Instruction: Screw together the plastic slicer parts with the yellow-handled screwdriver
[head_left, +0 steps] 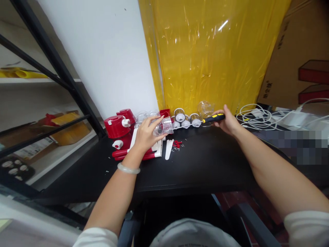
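My left hand (147,132) is closed round a clear plastic cup (167,125), which lies on its side with its mouth to the right. My right hand (226,120) grips the black and yellow handle of a long screwdriver (214,118). The thin shaft points left and its end reaches the mouth of the cup; where the tip sits inside I cannot make out. Below the cup lie a flat white plastic piece (169,149), small red parts (177,143) and several tiny screws. Red-handled white parts (149,156) rest under my left wrist.
Red round housings (115,126) stand at the left back. Several metal-and-white cylinders (179,115) and another clear cup (205,109) stand behind the screwdriver. White cables (253,115) lie at the right, before a cardboard box (295,68). A black shelf frame (59,82) rises on the left.
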{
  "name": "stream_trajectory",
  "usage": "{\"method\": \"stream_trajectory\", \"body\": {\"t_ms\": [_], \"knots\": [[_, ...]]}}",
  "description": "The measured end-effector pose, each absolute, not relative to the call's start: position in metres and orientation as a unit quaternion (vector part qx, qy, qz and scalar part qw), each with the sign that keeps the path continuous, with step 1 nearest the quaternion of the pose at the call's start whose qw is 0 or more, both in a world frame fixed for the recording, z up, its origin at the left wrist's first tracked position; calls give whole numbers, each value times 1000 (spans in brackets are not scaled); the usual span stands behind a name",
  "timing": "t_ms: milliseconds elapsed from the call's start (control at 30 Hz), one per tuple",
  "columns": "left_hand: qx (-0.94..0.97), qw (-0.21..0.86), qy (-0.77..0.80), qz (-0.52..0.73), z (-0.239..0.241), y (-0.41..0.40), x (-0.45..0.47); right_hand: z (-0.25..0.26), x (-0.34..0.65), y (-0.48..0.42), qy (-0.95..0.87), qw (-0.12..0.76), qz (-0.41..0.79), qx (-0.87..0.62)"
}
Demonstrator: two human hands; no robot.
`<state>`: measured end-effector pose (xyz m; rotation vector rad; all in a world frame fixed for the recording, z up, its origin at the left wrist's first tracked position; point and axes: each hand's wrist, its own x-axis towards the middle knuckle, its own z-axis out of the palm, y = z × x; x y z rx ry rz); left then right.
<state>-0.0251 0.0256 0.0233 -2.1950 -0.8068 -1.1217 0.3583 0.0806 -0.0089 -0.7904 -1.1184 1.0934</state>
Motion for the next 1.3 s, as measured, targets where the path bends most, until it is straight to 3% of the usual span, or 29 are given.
{"method": "stream_trajectory", "body": {"t_ms": [100,367,633,867,1133,1300], "knots": [[-814,277,-297,-415,24,26,-26,-12,358,83,-524,612,458,-375],[-808,279,-299,-424,26,25,-28,-5,354,69,-482,627,545,-278],[-808,281,-306,-418,24,25,-28,-14,355,80,-518,600,492,-359],[-802,285,-302,-430,25,26,-29,-7,350,73,-462,628,552,-295],[-806,294,-294,-421,24,26,-27,-15,356,80,-516,601,507,-341],[-800,304,-295,-425,25,28,-29,-10,349,74,-467,619,547,-315]]}}
